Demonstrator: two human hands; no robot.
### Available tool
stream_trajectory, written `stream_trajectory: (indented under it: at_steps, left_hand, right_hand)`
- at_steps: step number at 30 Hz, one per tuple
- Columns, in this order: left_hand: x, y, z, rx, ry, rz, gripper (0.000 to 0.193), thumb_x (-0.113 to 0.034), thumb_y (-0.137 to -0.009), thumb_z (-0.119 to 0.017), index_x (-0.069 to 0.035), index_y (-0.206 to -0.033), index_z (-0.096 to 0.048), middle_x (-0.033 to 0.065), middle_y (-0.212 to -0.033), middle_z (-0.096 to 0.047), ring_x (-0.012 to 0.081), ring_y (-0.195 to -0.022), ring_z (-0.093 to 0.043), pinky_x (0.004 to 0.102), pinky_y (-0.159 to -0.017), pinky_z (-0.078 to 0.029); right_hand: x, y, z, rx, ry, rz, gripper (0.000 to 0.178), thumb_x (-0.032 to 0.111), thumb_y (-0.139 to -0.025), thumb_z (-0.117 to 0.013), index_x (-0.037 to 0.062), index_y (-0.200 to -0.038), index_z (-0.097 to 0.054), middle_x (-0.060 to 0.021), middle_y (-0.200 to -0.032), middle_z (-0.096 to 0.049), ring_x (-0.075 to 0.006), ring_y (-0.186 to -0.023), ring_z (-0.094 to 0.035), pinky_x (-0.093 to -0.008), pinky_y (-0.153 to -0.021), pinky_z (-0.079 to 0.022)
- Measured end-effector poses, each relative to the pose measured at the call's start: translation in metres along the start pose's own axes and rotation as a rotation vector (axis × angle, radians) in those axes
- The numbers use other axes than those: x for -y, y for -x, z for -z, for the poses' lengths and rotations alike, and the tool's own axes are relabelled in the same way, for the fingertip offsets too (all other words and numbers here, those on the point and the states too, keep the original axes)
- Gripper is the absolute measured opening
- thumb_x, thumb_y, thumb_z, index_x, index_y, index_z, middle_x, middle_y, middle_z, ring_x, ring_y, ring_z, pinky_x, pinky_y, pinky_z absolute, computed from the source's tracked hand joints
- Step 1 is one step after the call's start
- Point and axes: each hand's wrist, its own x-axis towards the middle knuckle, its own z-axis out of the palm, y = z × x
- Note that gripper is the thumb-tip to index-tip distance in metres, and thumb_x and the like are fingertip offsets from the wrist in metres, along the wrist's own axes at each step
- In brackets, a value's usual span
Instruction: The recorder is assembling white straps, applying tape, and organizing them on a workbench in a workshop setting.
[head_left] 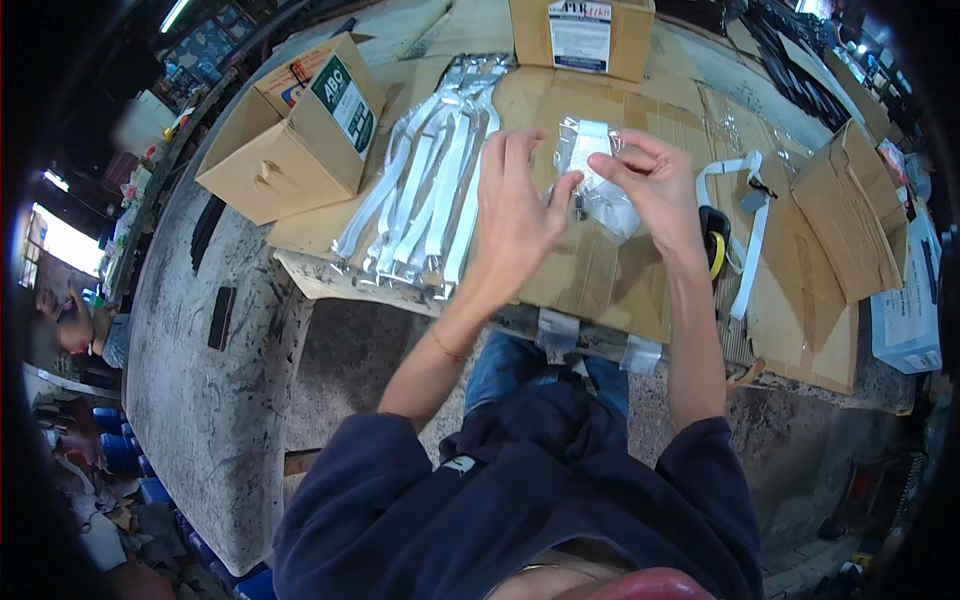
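My right hand [655, 185] pinches a small see-through plastic bag [612, 212] between thumb and fingers. Inside the bag lies something white and folded, with a white label or card [588, 150] near its top; I cannot make out its exact kind. To the bag's left is my left hand [520, 195], fingers apart and nothing gripped. Its thumb tip reaches the bag's left edge, though whether it touches cannot be told. Further left, several white straps [440, 165] in see-through packaging lie side by side on the cardboard.
Cardboard sheets [620, 290] cover the worktable. Open cardboard boxes stand at the left [290, 150] and right [850, 215]; another box [625, 40] is at the back. Right of my hand lie a black-and-yellow tape measure [714, 240] and a loose white strap [752, 265].
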Motion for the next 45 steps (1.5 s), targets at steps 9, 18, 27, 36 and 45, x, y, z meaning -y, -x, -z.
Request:
stream_trajectory:
  at_steps: [9, 18, 27, 36, 45]
  left_hand:
    - [-0.024, -0.021, -0.018, -0.289, 0.199, -0.034, 0.022, -0.002, -0.083, -0.062, 0.004, -0.103, -0.056, 0.0132, -0.096, -0.060, 0.0220, -0.087, -0.060, 0.0318, -0.071, -0.048]
    - [-0.023, -0.048, -0.002, -0.090, 0.772, 0.264, 0.015, -0.003, -0.084, -0.065, 0.007, -0.094, -0.062, 0.0026, -0.083, -0.063, 0.0063, -0.071, -0.055, 0.0223, -0.066, -0.045]
    - [0.016, -0.051, 0.026, 0.093, 0.843, 0.380, 0.012, -0.001, -0.081, -0.066, 0.006, -0.091, -0.066, 0.0051, -0.081, -0.066, 0.0076, -0.071, -0.058, 0.0222, -0.066, -0.046]
    - [0.027, -0.040, 0.028, 0.150, 0.935, 0.421, 0.021, -0.005, -0.083, -0.065, 0.007, -0.100, -0.065, 0.0041, -0.082, -0.065, 0.0065, -0.070, -0.056, 0.0209, -0.064, -0.044]
    - [0.020, -0.030, 0.016, 0.200, 0.650, 0.435, 0.019, -0.012, -0.083, -0.069, 0.004, -0.092, -0.068, 0.0029, -0.076, -0.064, 0.0058, -0.068, -0.054, 0.0210, -0.063, -0.042]
  right_hand:
    - [0.029, -0.020, -0.031, 0.034, 0.194, 0.498, 0.032, 0.027, -0.092, -0.058, 0.0014, -0.110, -0.067, -0.0306, -0.129, -0.048, -0.0314, -0.127, -0.044, -0.0383, -0.104, -0.033]
    - [0.097, -0.076, -0.032, 0.030, 0.549, 0.823, 0.033, 0.031, -0.090, -0.057, 0.0044, -0.108, -0.067, -0.0166, -0.143, -0.040, -0.0274, -0.131, -0.040, -0.0361, -0.102, -0.034]
    - [0.086, -0.084, -0.007, 0.420, 0.501, 0.025, 0.033, 0.031, -0.087, -0.063, 0.0013, -0.100, -0.067, -0.0047, -0.092, -0.068, -0.0111, -0.085, -0.060, -0.0265, -0.081, -0.046]
    - [0.038, -0.065, -0.002, 0.387, 0.193, 0.099, 0.019, 0.016, -0.088, -0.065, -0.0014, -0.094, -0.067, -0.0006, -0.085, -0.064, -0.0065, -0.078, -0.055, -0.0224, -0.074, -0.044]
    - [0.004, -0.033, 0.019, 0.114, 0.270, 0.223, 0.026, 0.019, -0.088, -0.064, -0.0031, -0.102, -0.064, -0.0031, -0.089, -0.063, -0.0082, -0.081, -0.057, -0.0228, -0.077, -0.044]
